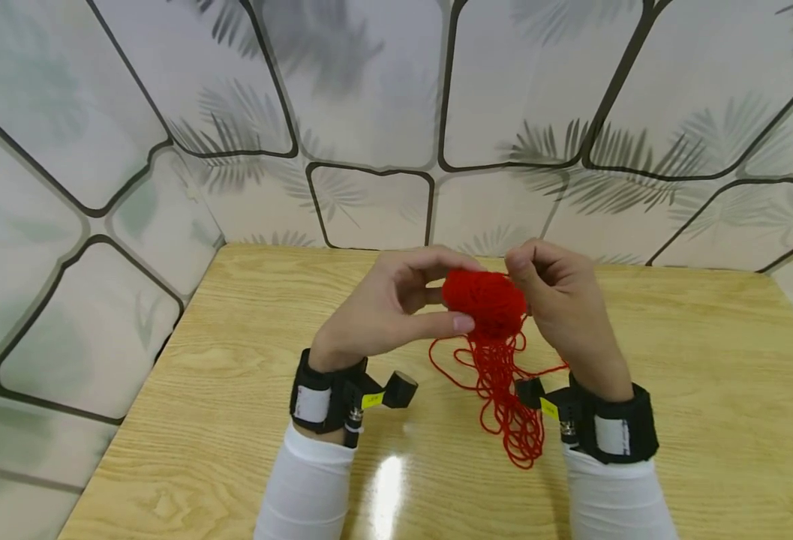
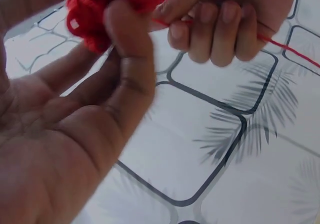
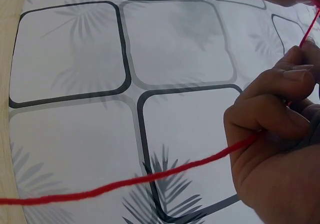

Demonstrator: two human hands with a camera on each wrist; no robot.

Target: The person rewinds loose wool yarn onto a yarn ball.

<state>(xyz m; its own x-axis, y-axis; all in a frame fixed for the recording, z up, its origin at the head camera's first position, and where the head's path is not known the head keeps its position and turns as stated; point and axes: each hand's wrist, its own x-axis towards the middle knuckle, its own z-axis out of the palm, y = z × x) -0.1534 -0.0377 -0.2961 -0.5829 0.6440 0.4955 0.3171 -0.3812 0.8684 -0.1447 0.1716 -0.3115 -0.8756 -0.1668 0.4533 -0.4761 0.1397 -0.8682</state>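
Observation:
A ball of red yarn (image 1: 482, 298) is held above the table by my left hand (image 1: 396, 304), thumb in front and fingers behind it. Close on its right side, my right hand (image 1: 565, 300) has its fingers curled round a strand of the yarn. In the right wrist view that strand (image 3: 170, 173) runs out of the curled fingers toward the left. The left wrist view shows the ball (image 2: 92, 22) between the left thumb and fingers, with the right hand (image 2: 220, 29) beside it. Loose loops of red yarn (image 1: 504, 397) trail below the ball onto the table.
The wooden table (image 1: 234, 315) has a light grain and a bright reflection near its front. Patterned wall covering (image 1: 369, 202) with dark outlines and leaf prints stands behind the table and on its left. A black strap with a small camera sits on each wrist.

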